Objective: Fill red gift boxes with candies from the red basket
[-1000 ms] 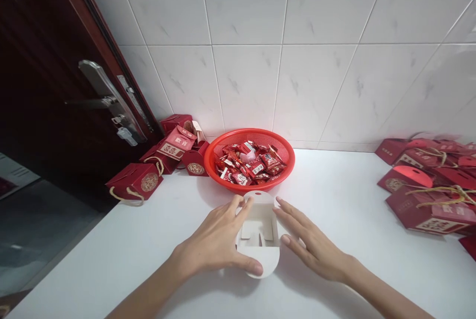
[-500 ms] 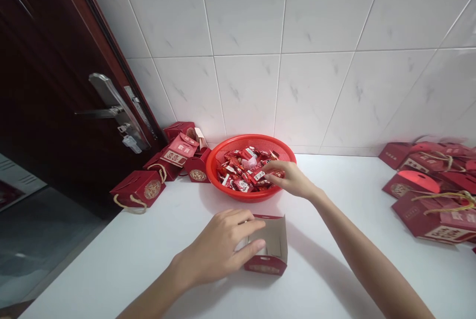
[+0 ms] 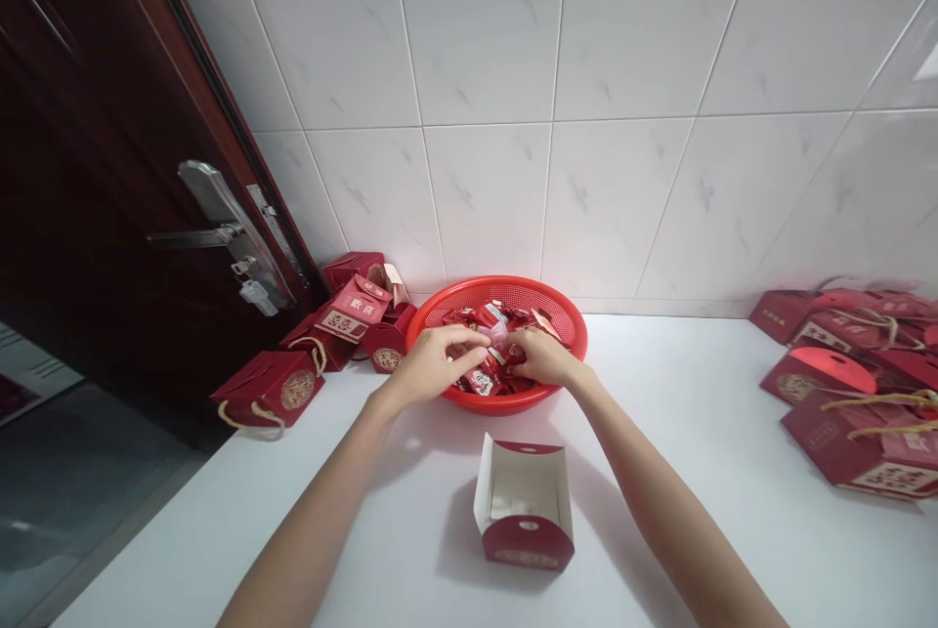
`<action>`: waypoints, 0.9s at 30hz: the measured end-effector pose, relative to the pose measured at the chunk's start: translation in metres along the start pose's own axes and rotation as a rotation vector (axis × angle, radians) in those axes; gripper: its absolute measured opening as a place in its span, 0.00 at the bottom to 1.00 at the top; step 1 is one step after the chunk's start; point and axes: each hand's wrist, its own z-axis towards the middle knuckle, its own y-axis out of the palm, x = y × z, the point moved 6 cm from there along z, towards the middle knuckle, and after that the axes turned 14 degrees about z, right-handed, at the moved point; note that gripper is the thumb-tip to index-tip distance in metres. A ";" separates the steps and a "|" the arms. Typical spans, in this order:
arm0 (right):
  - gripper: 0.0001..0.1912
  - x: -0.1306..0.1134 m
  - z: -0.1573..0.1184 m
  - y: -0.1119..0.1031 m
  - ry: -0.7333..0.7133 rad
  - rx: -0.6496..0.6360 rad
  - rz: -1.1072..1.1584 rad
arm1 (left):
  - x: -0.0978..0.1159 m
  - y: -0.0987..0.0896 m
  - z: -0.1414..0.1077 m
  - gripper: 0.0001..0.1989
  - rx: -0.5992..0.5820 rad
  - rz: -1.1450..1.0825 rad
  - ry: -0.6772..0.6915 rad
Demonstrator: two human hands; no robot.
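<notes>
A red plastic basket [image 3: 505,405] holds many red-wrapped candies [image 3: 482,381] and stands against the tiled wall. My left hand [image 3: 434,366] is over the basket's left part, its fingers apart with nothing held. My right hand [image 3: 543,357] reaches into the right part, fingers bent down among the candies; the fingertips are partly hidden, and what they grip cannot be made out. In front of the basket, an open red box [image 3: 529,545] with a pale inside stands on the white table, touched by neither hand.
Closed red gift boxes with rope handles [image 3: 275,386] are piled at the left, beside a dark door with a metal handle [image 3: 212,235]. More red boxes [image 3: 865,442] lie heaped at the right. The white table [image 3: 410,550] meets the tiled wall.
My left hand has left the open box and moved up over the basket. My right hand has gone lower among the candies. The view has shifted slightly.
</notes>
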 end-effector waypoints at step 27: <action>0.24 0.000 -0.018 -0.017 -0.201 0.342 0.514 | -0.030 0.055 0.045 0.23 -0.096 -0.419 -0.054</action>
